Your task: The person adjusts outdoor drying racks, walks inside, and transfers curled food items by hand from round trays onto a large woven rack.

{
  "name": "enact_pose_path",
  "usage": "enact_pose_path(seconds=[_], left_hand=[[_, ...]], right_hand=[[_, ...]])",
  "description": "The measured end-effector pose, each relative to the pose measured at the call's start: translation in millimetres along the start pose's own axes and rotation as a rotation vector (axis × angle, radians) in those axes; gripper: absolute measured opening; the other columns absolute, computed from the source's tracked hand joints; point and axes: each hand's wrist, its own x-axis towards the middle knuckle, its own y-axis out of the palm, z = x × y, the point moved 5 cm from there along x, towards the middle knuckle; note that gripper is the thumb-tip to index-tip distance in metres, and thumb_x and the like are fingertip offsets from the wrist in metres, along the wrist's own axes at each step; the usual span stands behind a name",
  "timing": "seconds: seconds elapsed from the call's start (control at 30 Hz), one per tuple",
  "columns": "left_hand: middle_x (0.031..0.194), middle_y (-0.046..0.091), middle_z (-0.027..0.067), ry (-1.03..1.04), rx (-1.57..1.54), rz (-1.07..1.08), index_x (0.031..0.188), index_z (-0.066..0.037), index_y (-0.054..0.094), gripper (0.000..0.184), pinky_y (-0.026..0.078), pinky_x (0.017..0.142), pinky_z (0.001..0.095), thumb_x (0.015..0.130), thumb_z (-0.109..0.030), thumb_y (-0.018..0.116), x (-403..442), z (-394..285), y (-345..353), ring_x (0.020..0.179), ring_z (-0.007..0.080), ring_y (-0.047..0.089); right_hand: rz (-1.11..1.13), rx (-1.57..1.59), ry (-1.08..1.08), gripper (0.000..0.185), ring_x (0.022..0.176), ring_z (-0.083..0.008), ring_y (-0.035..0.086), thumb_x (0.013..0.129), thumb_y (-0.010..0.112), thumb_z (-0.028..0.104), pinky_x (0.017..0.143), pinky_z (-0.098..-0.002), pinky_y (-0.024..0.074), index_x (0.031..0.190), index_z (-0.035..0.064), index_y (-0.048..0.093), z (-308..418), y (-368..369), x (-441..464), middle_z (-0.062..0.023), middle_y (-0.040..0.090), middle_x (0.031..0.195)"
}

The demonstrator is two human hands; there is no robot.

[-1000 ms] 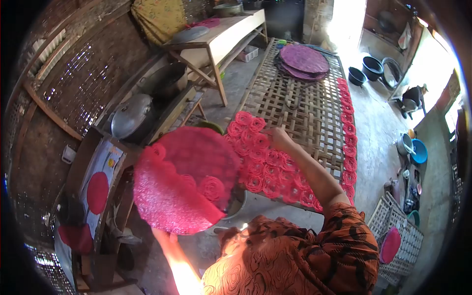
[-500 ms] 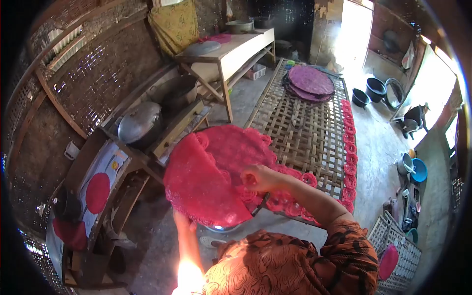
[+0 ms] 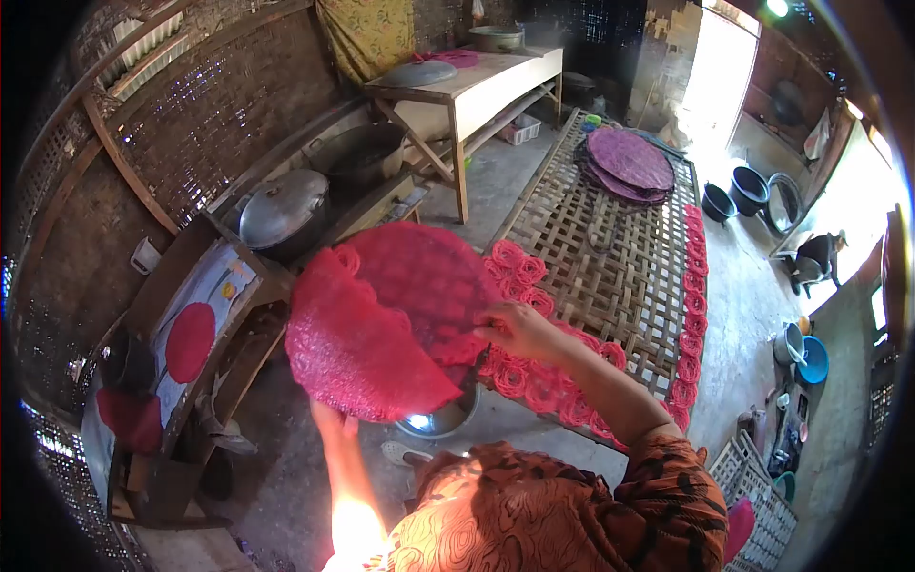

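Note:
A large round red-pink sheet (image 3: 362, 353), mesh-like and glossy, is held up in front of me with one part folded over a darker round layer (image 3: 429, 272). From below, my left hand (image 3: 335, 419) grips its lower edge, with the fingers partly hidden. My right hand (image 3: 519, 329) is at the right edge of the round layer, its fingers bent together; what they pinch is too small to make out. Just beyond that hand, pink lacy coils (image 3: 510, 379) lie along the near end of a woven bamboo rack (image 3: 591, 276).
Purple round sheets (image 3: 629, 162) are stacked at the rack's far end. Beneath the held sheet stands a metal basin (image 3: 443, 418). To the left are a lidded pot (image 3: 283, 210) and a wooden stand with a red disc (image 3: 191, 343). Another person (image 3: 818, 262) sits at far right.
The round sheet has shifted left and slightly up with my left hand, uncovering more coils on the rack and the basin below. My right hand has opened slightly from a fist-like curl at the sheet's edge.

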Motion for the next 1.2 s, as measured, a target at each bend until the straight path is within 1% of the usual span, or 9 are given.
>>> enact_pose_path(seconds=[0.13,0.3,0.5,0.7,0.8,0.87,0.93,1.07,1.2], left_hand=[[0.112,0.061,0.0111,0.01,0.01,0.013,0.119,-0.002,0.054,0.032,0.054,0.082,0.0383,0.093,-0.021,0.051,-2.6,8.1,21.9,0.099,0.0245,0.062],[0.106,0.062,0.0109,0.084,0.083,-0.027,0.117,-0.003,0.055,0.034,0.056,0.069,0.0326,0.09,-0.024,0.055,-9.7,3.0,36.4,0.088,0.0213,0.064],[0.107,0.062,0.0124,-0.04,0.044,-0.095,0.117,-0.003,0.055,0.03,0.057,0.074,0.0381,0.094,-0.021,0.049,-1.6,-8.8,-11.4,0.091,0.0251,0.064],[0.106,0.063,0.0113,-0.021,0.01,-0.097,0.115,-0.003,0.055,0.03,0.057,0.075,0.0376,0.094,-0.023,0.049,-1.3,-7.3,-2.5,0.09,0.0245,0.064],[0.104,0.063,0.0091,-0.057,0.109,-0.021,0.115,-0.003,0.055,0.032,0.056,0.067,0.0335,0.092,-0.025,0.052,2.6,-1.8,-2.5,0.087,0.0216,0.064],[0.104,0.062,0.007,-0.053,0.152,0.003,0.115,-0.003,0.054,0.034,0.054,0.059,0.0286,0.09,-0.026,0.053,-0.5,7.4,13.6,0.085,0.0184,0.064],[0.104,0.062,0.0072,-0.007,0.103,-0.01,0.115,-0.003,0.054,0.034,0.055,0.062,0.03,0.09,-0.027,0.054,1.3,20.9,38.2,0.086,0.0189,0.064],[0.109,0.061,0.0089,0.006,0.005,0.04,0.115,-0.003,0.054,0.032,0.055,0.076,0.0349,0.091,-0.024,0.053,10.1,41.1,79.8,0.094,0.0216,0.064],[0.114,0.06,0.0108,0.102,-0.029,0.257,0.118,-0.002,0.052,0.031,0.052,0.088,0.0386,0.094,-0.021,0.05,32.7,58.1,91.7,0.102,0.0246,0.061]], right_hand=[[-0.097,-0.293,0.028,0.027,0.083,-0.0179,0.063,0.083,0.069,0.023,0.069,-0.0327,0.0499,0.099,0.0019,0.064,-6.0,5.8,-3.0,-0.0141,0.065,0.09],[-0.282,0.58,0.318,0.024,0.069,-0.0172,0.06,0.075,0.075,0.016,0.063,-0.0302,0.0491,0.084,-0.0015,0.061,-61.6,-41.0,-8.1,-0.0099,0.062,0.073],[-0.502,0.225,0.467,0.017,0.073,-0.0126,0.064,0.08,0.07,0.008,0.061,-0.0275,0.0519,0.093,-0.0016,0.063,-175.5,-99.5,-31.1,-0.0086,0.068,0.084],[-0.509,0.576,0.646,0.021,0.074,-0.0187,0.067,0.083,0.062,0.009,0.066,-0.0325,0.0533,0.1,-0.0016,0.068,-253.2,-50.1,-21.8,-0.0126,0.069,0.085],[-0.322,-0.185,0.648,0.028,0.097,-0.0366,0.063,0.083,0.05,0.005,0.083,-0.0389,0.0503,0.106,-0.0012,0.065,-206.9,-53.9,-14.4,-0.023,0.065,0.1],[-0.445,-0.446,0.154,0.03,0.106,-0.0342,0.059,0.085,0.055,0.011,0.09,-0.0381,0.0477,0.112,0.0016,0.063,-158.9,-44.3,3.9,-0.0222,0.062,0.111],[-0.224,0.041,0.064,0.041,0.12,-0.0298,0.05,0.084,0.062,0.027,0.098,-0.037,0.043,0.121,0.0099,0.06,-24.5,-38.9,17.7,-0.0197,0.057,0.12],[-0.022,-0.269,-0.513,0.03,0.11,-0.0306,0.055,0.082,0.067,0.019,0.095,-0.041,0.0432,0.109,0.006,0.063,80.7,3.4,7.7,-0.015,0.061,0.11],[-0.065,0.061,-0.24,0.02,0.095,-0.0221,0.061,0.087,0.065,0.019,0.079,-0.0364,0.0487,0.096,0.003,0.058,74.0,-14.9,31.7,-0.0126,0.063,0.105]])
